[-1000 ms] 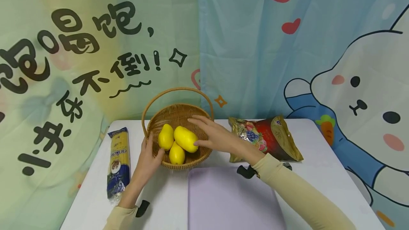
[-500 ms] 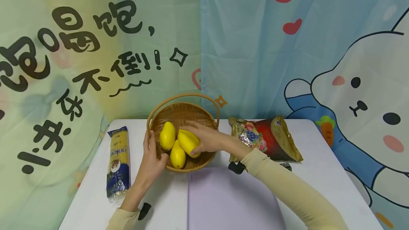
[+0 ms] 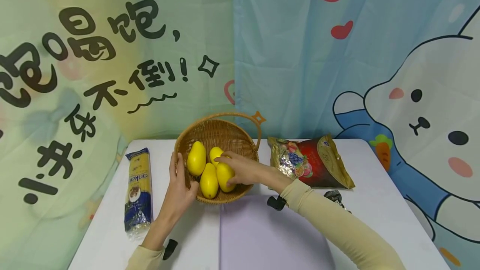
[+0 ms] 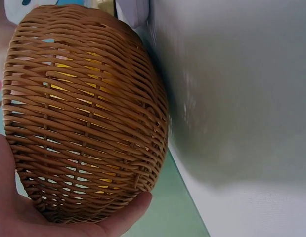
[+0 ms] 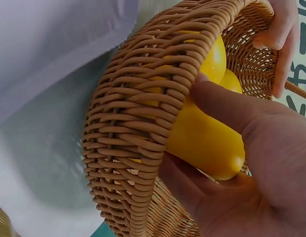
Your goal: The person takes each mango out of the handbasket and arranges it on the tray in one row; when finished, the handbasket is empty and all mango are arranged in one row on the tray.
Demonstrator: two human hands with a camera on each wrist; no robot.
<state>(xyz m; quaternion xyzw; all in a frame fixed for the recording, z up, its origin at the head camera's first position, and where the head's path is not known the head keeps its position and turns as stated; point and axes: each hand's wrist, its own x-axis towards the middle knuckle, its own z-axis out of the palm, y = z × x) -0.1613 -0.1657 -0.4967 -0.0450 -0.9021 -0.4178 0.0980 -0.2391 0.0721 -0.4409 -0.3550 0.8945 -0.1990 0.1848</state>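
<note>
While the left hand (image 3: 181, 190) grips the left side of a round, brown wicker basket (image 3: 231, 136) with an arched handle (image 3: 232, 114), the right hand (image 3: 247, 170) reaches inside and grasps a smooth, yellow, oval fruit (image 3: 225, 176), thumb on one side, fingers on the other. Three more yellow fruits share the basket: left fruit (image 3: 196, 158), front fruit (image 3: 208, 181), back fruit (image 3: 215, 152), the last partly hidden by the right fingers. Basket towards the back of a white desk (image 3: 196, 241), mouth facing the wearer. Left thumb lies against the outer weave.

Just in front: a flat, pale-purple board (image 3: 275, 236). Left of basket, a long yellow-and-blue plastic packet (image 3: 138, 191); right, a glossy red-and-gold bag (image 3: 316, 163) printed with fruit. Small dark item (image 3: 333, 196) by the right sleeve (image 3: 337, 220), partly hidden, unidentifiable. Behind the desk: a green-and-blue printed curtain (image 3: 277, 74).
</note>
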